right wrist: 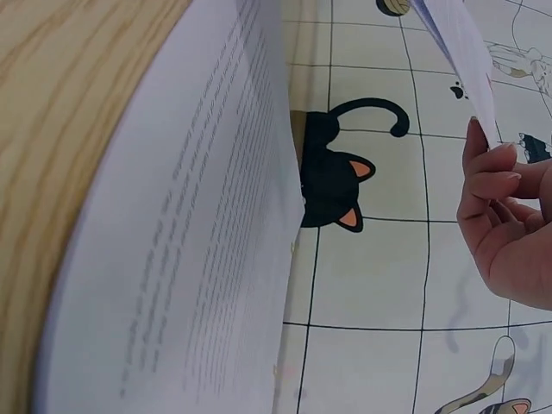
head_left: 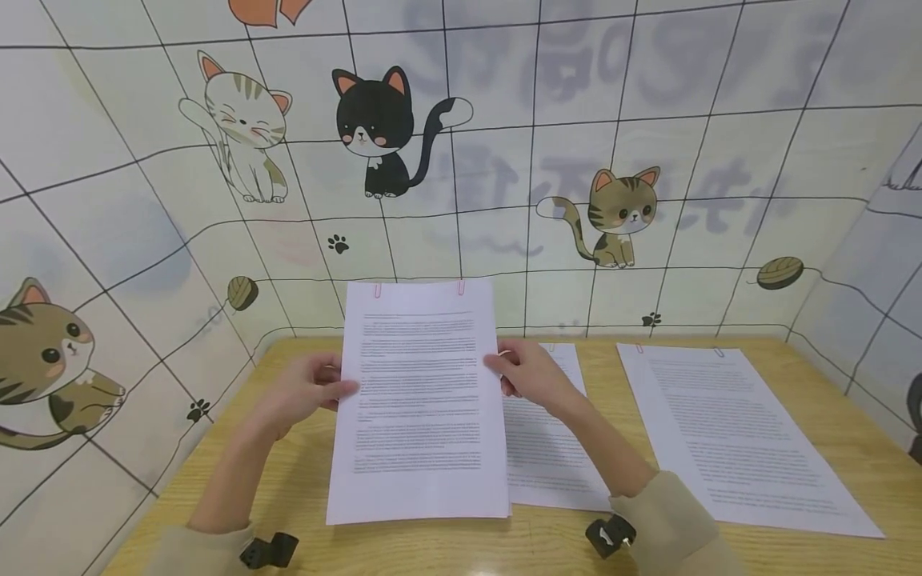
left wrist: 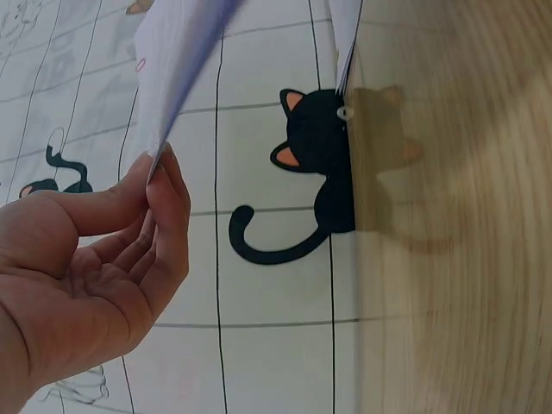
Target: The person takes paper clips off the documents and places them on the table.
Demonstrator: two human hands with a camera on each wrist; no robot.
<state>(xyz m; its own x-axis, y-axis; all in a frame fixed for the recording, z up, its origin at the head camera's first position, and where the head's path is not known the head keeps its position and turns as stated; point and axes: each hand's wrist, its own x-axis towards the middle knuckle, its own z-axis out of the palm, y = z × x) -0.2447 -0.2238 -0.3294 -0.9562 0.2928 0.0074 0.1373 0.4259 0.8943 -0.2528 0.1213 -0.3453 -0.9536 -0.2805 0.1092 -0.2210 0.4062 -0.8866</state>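
Observation:
A stack of printed sheets point(head_left: 418, 400), with two pink paper clips on its top edge, is held up off the table in the head view. My left hand point(head_left: 308, 390) pinches its left edge between thumb and fingers. On the opposite edge my right hand point(head_left: 529, 372) pinches it the same way. The left wrist view shows the left hand point(left wrist: 103, 250) gripping the edge of the paper, seen nearly side-on. In the right wrist view the right hand point(right wrist: 509, 207) grips the other edge.
Behind the held stack, a second printed stack point(head_left: 551, 456) lies on the wooden table point(head_left: 288, 480), partly covered. Farther right lies a third clipped stack point(head_left: 749, 440). A wall point(head_left: 497, 240) with cat drawings and grid lines rises at the table's back edge.

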